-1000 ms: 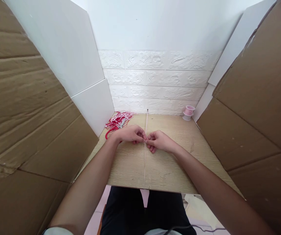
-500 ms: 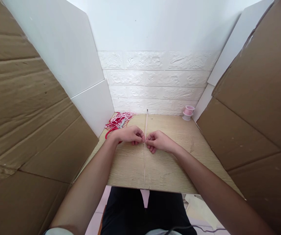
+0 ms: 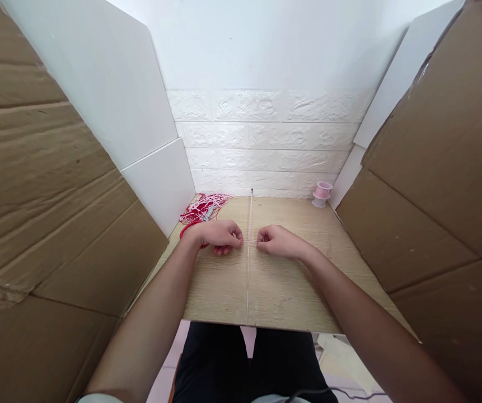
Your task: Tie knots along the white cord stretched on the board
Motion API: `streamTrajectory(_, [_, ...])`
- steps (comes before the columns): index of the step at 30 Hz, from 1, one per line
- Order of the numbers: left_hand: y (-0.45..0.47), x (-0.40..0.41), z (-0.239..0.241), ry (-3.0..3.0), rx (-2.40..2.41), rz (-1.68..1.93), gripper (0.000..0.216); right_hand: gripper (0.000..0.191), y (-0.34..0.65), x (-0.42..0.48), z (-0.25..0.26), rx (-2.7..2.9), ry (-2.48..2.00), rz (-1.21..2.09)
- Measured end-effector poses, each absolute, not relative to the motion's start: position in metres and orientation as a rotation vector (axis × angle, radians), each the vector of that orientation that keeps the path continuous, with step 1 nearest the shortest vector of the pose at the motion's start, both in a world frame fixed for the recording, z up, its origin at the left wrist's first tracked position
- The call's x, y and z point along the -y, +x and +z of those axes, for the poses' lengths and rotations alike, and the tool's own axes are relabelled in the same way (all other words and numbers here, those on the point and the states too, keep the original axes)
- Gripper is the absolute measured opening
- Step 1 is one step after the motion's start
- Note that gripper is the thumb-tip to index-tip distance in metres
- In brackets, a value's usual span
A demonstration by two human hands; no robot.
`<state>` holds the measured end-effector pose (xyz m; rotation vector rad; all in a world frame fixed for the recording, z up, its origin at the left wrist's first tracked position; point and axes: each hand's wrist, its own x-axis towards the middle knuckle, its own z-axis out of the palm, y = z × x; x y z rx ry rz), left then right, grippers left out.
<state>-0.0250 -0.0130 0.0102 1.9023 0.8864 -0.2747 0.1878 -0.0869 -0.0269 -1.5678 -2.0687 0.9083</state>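
One thin, pale cord (image 3: 249, 224) is stretched in a straight line down the middle of the light wood-grain surface (image 3: 291, 291), running from a small pin at the back edge by the wall to the near edge above the person's lap. Two bare hands rest on the surface, one on each side of it. The left hand (image 3: 220, 235) lies just left of the cord with its fingers (image 3: 234, 234) curled into a loose fist, knuckles up; the right hand (image 3: 275, 242) lies just right of the cord, its fingers (image 3: 263, 239) curled in the same way. Each hand stands a little apart from the cord (a fine strand may run from each fist to it, but it is too thin to tell). Whether either fist pinches anything cannot be made out.

At the back left corner lies one tangled heap of red and white strings (image 3: 204, 208), with a small metal tool half buried in it. At the back right corner stands one small spool of pink thread (image 3: 322, 193). Two brown corrugated cardboard panels (image 3: 47, 212) wall the surface in, one on each side, with white boards behind them.
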Motion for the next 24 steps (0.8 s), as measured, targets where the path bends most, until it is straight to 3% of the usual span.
streamTrajectory(5, [-0.025,0.011,0.008,1.897,-0.88,-0.265,0.026,0.011,0.19,0.088,-0.026,2.181,-1.6,0.73])
streamTrajectory(11, [-0.024,0.012,0.015,1.916,-0.871,-0.225,0.05,0.026,0.189,0.09,-0.022,2.156,-1.699,0.594])
streamTrajectory(14, [-0.022,0.015,0.016,1.923,-0.872,-0.224,0.047,0.028,0.188,0.089,-0.027,2.158,-1.646,0.61])
streamTrajectory(24, [-0.014,0.027,0.022,1.944,-0.9,-0.209,0.036,0.012,0.181,0.09,-0.032,2.206,-1.507,0.585])
